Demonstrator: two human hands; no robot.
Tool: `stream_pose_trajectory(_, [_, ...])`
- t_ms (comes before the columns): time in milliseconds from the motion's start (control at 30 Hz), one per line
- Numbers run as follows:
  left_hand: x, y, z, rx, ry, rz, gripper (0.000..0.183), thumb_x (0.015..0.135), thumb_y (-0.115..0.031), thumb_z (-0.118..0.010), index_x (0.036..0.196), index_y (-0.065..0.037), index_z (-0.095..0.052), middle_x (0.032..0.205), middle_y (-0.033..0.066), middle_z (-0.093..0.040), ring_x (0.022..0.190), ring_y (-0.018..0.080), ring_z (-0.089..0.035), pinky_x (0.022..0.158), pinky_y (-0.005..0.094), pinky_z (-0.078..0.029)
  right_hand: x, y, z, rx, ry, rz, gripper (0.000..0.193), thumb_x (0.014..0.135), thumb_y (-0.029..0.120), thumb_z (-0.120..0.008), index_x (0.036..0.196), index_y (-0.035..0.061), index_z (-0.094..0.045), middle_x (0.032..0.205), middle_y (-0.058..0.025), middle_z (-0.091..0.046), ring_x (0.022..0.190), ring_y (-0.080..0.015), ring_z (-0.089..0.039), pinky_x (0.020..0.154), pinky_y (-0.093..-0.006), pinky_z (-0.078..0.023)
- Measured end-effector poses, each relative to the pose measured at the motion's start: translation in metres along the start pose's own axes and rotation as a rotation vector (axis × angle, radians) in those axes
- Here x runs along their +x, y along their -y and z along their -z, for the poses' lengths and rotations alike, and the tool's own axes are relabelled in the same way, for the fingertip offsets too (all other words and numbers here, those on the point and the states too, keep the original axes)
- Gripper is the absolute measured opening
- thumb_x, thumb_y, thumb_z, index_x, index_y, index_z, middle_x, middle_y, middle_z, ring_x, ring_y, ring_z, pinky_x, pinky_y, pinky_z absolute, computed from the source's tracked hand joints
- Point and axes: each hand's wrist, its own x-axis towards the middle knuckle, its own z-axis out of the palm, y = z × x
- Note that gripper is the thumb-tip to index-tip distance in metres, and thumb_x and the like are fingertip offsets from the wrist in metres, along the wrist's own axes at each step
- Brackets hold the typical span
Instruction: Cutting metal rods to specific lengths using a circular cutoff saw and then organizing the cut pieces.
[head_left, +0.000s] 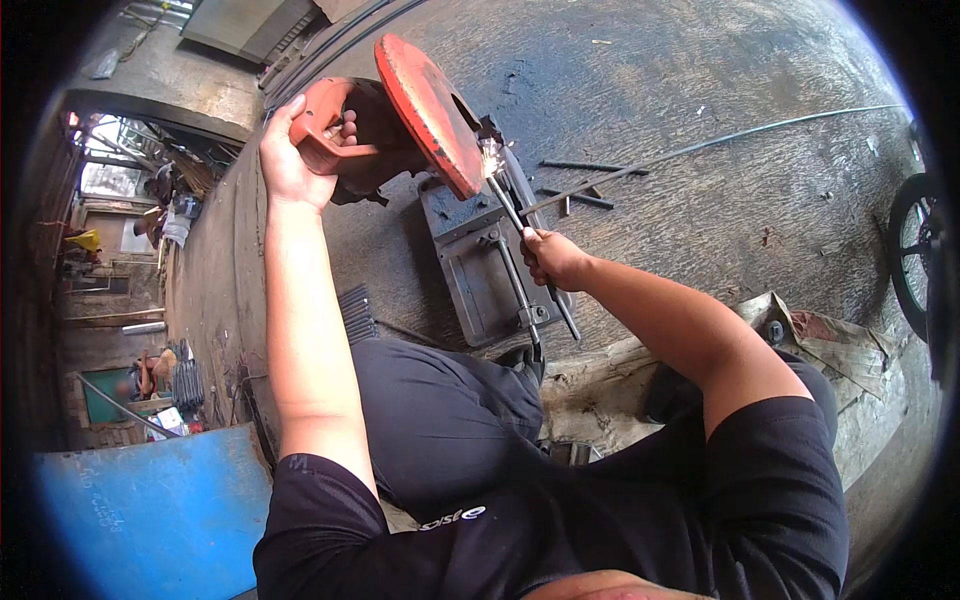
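My left hand [300,155] is wrapped around the loop handle of a cut-off saw. The saw has a worn red-orange round guard [430,115], tilted above a grey metal base [480,295] with a vise screw. In my closed right hand [553,260] is a thin metal rod [508,207], one end reaching up to the guard's lower edge. Bright sparks [490,158] show where the rod meets the saw. The cutting disc itself is mostly hidden behind the guard.
A long thin rod [720,143] stretches right across the floor, near several short dark rods [592,168]. A bundle of cut rods [357,313] lies left of the base. At right stands a wheel [912,255]; a blue panel [150,510] is at lower left.
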Motion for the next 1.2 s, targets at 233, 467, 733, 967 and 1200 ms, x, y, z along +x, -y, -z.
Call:
stream_pose_trajectory(233, [0.000, 0.000, 0.000, -0.006, -0.011, 0.008, 0.051, 0.089, -0.036, -0.052, 0.120, 0.005, -0.053, 0.097, 0.0171, -0.060, 0.086, 0.0259, -0.062, 0.075, 0.0364, -0.052, 0.002, 0.001, 0.003, -0.095, -0.062, 0.030, 0.034, 0.102, 0.037, -0.038, 0.082, 0.0117, -0.046, 0.062, 0.0009, -0.037, 0.044, -0.0114, -0.033, 0.041, -0.0299, -0.032])
stream_pose_trajectory(467, [0.001, -0.002, 0.002, 0.004, 0.004, 0.024, 0.052, 0.093, -0.035, -0.047, 0.126, 0.005, -0.049, 0.107, 0.0203, -0.060, 0.090, 0.0284, -0.062, 0.081, 0.0387, -0.052, 0.006, -0.002, 0.004, -0.192, -0.130, 0.097, 0.033, 0.102, 0.033, -0.040, 0.083, 0.0082, -0.049, 0.061, 0.0002, -0.041, 0.043, -0.0119, -0.038, 0.040, -0.0300, -0.034])
stream_pose_trajectory(733, [0.001, -0.001, 0.003, 0.010, -0.004, 0.024, 0.053, 0.093, -0.036, -0.046, 0.126, 0.006, -0.049, 0.105, 0.0226, -0.059, 0.092, 0.0294, -0.062, 0.081, 0.0385, -0.051, 0.008, 0.003, 0.010, -0.374, -0.213, 0.148, 0.031, 0.100, 0.033, -0.047, 0.092, 0.0043, -0.055, 0.064, -0.0013, -0.048, 0.051, -0.0117, -0.046, 0.045, -0.0294, -0.038])
stream_pose_trajectory(967, [0.002, -0.001, 0.004, 0.024, -0.001, 0.007, 0.052, 0.093, -0.035, -0.048, 0.124, 0.007, -0.049, 0.104, 0.0215, -0.061, 0.090, 0.0274, -0.063, 0.078, 0.0371, -0.053, 0.015, -0.001, 0.010, -0.309, -0.344, 0.160, 0.027, 0.098, 0.030, -0.052, 0.097, 0.0025, -0.054, 0.067, -0.0024, -0.051, 0.054, -0.0125, -0.047, 0.047, -0.0294, -0.038])
stream_pose_trajectory(1200, [0.001, 0.000, 0.005, 0.072, -0.021, 0.001, 0.053, 0.093, -0.035, -0.048, 0.124, 0.008, -0.050, 0.101, 0.0211, -0.062, 0.090, 0.0268, -0.063, 0.078, 0.0371, -0.053, 0.003, 0.019, 0.034, 0.294, 0.149, -0.046, 0.027, 0.102, 0.030, -0.039, 0.093, 0.0076, -0.052, 0.073, -0.0035, -0.047, 0.059, -0.0140, -0.041, 0.055, -0.0293, -0.037])
